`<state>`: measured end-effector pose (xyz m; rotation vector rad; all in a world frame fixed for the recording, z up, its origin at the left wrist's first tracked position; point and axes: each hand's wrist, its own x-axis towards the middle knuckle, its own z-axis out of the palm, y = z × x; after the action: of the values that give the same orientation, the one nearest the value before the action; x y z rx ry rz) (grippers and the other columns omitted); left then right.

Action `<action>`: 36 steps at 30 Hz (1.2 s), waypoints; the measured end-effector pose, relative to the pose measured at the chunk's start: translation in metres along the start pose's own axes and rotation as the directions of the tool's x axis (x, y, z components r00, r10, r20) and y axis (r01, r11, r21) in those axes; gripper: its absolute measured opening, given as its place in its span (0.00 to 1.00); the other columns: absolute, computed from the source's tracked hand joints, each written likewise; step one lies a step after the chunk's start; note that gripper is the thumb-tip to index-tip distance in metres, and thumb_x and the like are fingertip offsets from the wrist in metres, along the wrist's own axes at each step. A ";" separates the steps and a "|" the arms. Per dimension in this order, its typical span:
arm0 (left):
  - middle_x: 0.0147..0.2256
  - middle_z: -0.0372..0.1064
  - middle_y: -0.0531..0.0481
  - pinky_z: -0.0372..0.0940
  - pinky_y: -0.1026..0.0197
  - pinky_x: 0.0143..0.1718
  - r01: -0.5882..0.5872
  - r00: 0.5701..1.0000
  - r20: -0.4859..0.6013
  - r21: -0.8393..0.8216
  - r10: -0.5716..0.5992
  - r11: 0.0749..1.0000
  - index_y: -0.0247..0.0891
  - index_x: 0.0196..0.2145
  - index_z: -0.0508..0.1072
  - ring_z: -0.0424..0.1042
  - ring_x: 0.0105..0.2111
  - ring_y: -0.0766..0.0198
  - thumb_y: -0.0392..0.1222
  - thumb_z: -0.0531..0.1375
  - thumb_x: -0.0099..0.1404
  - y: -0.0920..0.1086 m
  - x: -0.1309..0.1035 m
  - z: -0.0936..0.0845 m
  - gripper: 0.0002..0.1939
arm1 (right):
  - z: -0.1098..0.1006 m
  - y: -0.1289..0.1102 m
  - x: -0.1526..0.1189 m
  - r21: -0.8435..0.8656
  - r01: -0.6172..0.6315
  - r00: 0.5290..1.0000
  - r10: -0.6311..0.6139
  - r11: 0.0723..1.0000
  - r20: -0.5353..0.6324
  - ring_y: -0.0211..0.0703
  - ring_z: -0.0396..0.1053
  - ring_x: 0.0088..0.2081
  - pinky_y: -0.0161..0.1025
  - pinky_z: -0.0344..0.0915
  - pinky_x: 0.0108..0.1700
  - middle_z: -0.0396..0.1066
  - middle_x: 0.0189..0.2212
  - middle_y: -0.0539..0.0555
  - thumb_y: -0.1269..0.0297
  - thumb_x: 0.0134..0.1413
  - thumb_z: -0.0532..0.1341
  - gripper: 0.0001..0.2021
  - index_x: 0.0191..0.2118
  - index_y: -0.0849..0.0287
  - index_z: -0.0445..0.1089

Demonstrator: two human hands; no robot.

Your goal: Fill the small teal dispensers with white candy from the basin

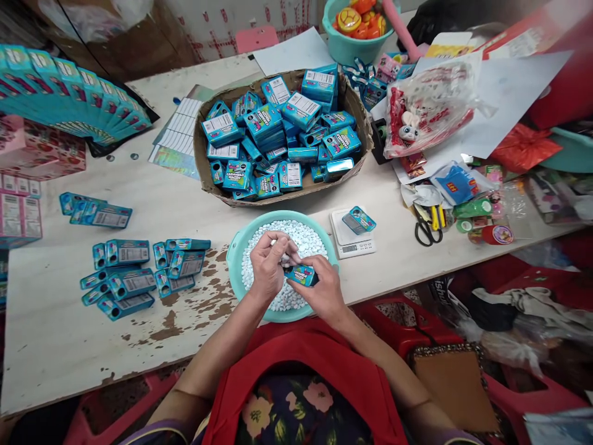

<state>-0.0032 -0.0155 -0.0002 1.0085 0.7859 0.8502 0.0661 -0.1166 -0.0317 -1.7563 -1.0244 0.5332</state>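
My right hand (324, 289) grips a small blue candy box (302, 275) over the near right part of a turquoise basin (235, 272). Small white candies (296, 230) fill the basin. Close beside the box's opening, my left hand (269, 266) is closed, its fingers curled together with whitish pieces showing at them. The fingers partly hide the box's open end. Right of the basin, another blue box (359, 220) lies on a white digital scale (354, 250).
Behind the basin stands a cardboard tray (282, 199) heaped with blue boxes. Several boxes (132, 284) lie in groups on the table's left. Black-handled scissors (427, 232), a yellow-handled tool (438, 216) and plastic bags (430, 117) are at right. A toy-filled tub (359, 46) stands behind.
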 end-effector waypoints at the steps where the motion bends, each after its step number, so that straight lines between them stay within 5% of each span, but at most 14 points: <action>1: 0.24 0.67 0.52 0.62 0.65 0.23 -0.011 1.000 -0.001 0.013 0.011 1.000 0.36 0.29 0.68 0.68 0.21 0.68 0.45 0.60 0.60 0.000 0.000 0.000 0.09 | 0.000 0.000 0.000 0.003 -0.002 1.000 0.002 1.000 -0.004 0.47 0.69 0.39 0.42 0.66 0.42 0.70 0.35 0.52 0.66 0.43 0.68 0.13 0.38 0.54 0.68; 9: 0.22 0.66 0.53 0.64 0.63 0.27 -0.062 0.998 -0.028 -0.017 0.062 0.998 0.36 0.28 0.68 0.69 0.23 0.66 0.43 0.57 0.62 -0.003 -0.003 -0.001 0.08 | -0.004 -0.001 0.001 0.037 0.015 1.000 -0.014 0.999 -0.014 0.47 0.69 0.40 0.43 0.65 0.43 0.70 0.36 0.52 0.66 0.45 0.68 0.14 0.40 0.54 0.68; 14: 0.20 0.66 0.53 0.60 0.65 0.22 0.003 0.998 0.058 -0.050 0.000 0.999 0.37 0.30 0.67 0.68 0.19 0.67 0.44 0.55 0.64 0.000 -0.007 -0.001 0.09 | 0.000 0.006 -0.001 0.050 -0.038 0.999 0.037 0.998 0.005 0.47 0.69 0.41 0.44 0.66 0.44 0.70 0.36 0.52 0.66 0.45 0.68 0.14 0.40 0.53 0.69; 18: 0.19 0.64 0.56 0.58 0.65 0.20 -0.012 1.000 -0.004 -0.007 0.012 1.000 0.38 0.32 0.66 0.62 0.15 0.69 0.48 0.54 0.64 -0.008 0.012 -0.015 0.10 | -0.005 0.012 -0.007 0.127 -0.031 0.999 0.028 0.991 0.022 0.46 0.70 0.41 0.44 0.66 0.45 0.71 0.38 0.53 0.64 0.43 0.70 0.16 0.41 0.53 0.70; 20: 0.21 0.65 0.54 0.61 0.63 0.23 -0.075 0.992 -0.088 0.159 0.090 0.984 0.39 0.33 0.67 0.65 0.19 0.67 0.49 0.53 0.64 -0.027 0.031 -0.028 0.12 | -0.012 0.013 -0.012 0.184 -0.020 0.999 0.014 0.983 0.037 0.47 0.70 0.43 0.45 0.66 0.47 0.72 0.39 0.53 0.62 0.43 0.70 0.18 0.42 0.54 0.71; 22: 0.28 0.69 0.50 0.64 0.58 0.34 -0.150 0.980 -0.048 0.445 0.191 0.883 0.39 0.33 0.69 0.70 0.30 0.61 0.50 0.54 0.63 -0.054 0.049 -0.041 0.13 | -0.018 0.014 -0.017 0.225 -0.026 0.999 0.019 0.974 0.033 0.47 0.70 0.44 0.45 0.67 0.48 0.72 0.40 0.54 0.61 0.43 0.70 0.18 0.43 0.53 0.71; 25: 0.41 0.70 0.44 0.58 0.51 0.49 -0.283 0.959 0.242 0.771 0.149 0.570 0.39 0.37 0.73 0.66 0.45 0.54 0.49 0.57 0.61 -0.096 0.059 -0.052 0.13 | -0.024 0.015 -0.022 0.238 -0.047 0.999 0.043 0.970 0.020 0.46 0.71 0.43 0.45 0.68 0.47 0.72 0.40 0.54 0.62 0.42 0.71 0.18 0.43 0.54 0.72; 27: 0.44 0.70 0.43 0.56 0.50 0.50 -0.328 0.942 0.330 0.853 0.069 0.405 0.40 0.40 0.73 0.64 0.46 0.52 0.49 0.57 0.60 -0.115 0.054 -0.054 0.14 | -0.025 0.016 -0.024 0.232 -0.056 0.998 0.056 0.971 0.006 0.46 0.71 0.43 0.45 0.69 0.47 0.72 0.40 0.54 0.63 0.42 0.71 0.19 0.43 0.54 0.72; 29: 0.40 0.70 0.43 0.57 0.52 0.47 -0.319 0.944 0.330 0.887 0.024 0.333 0.41 0.38 0.74 0.65 0.42 0.54 0.50 0.58 0.60 -0.123 0.044 -0.056 0.13 | -0.026 0.017 -0.024 0.229 -0.065 0.998 0.069 0.971 -0.008 0.47 0.71 0.43 0.45 0.69 0.46 0.72 0.41 0.55 0.63 0.42 0.71 0.19 0.43 0.54 0.71; 32: 0.33 0.70 0.47 0.59 0.57 0.42 -0.242 0.966 0.259 0.858 0.025 0.453 0.40 0.31 0.74 0.67 0.36 0.58 0.49 0.60 0.57 -0.123 0.033 -0.062 0.10 | -0.028 0.020 -0.024 0.201 -0.093 0.995 0.097 0.975 -0.010 0.46 0.71 0.42 0.45 0.69 0.46 0.72 0.40 0.54 0.63 0.42 0.71 0.18 0.42 0.55 0.71; 36: 0.25 0.67 0.52 0.61 0.63 0.34 0.058 0.998 -0.056 0.580 -0.031 0.812 0.38 0.23 0.70 0.66 0.29 0.64 0.49 0.63 0.53 -0.103 0.026 -0.065 0.12 | -0.028 0.023 -0.021 0.109 -0.116 0.992 0.120 0.987 -0.025 0.46 0.71 0.41 0.43 0.68 0.45 0.71 0.38 0.53 0.62 0.43 0.70 0.17 0.41 0.55 0.71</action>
<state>-0.0242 0.0025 -0.1220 1.5099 1.1434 0.5940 0.0842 -0.1525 -0.0439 -1.7320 -0.8578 0.6214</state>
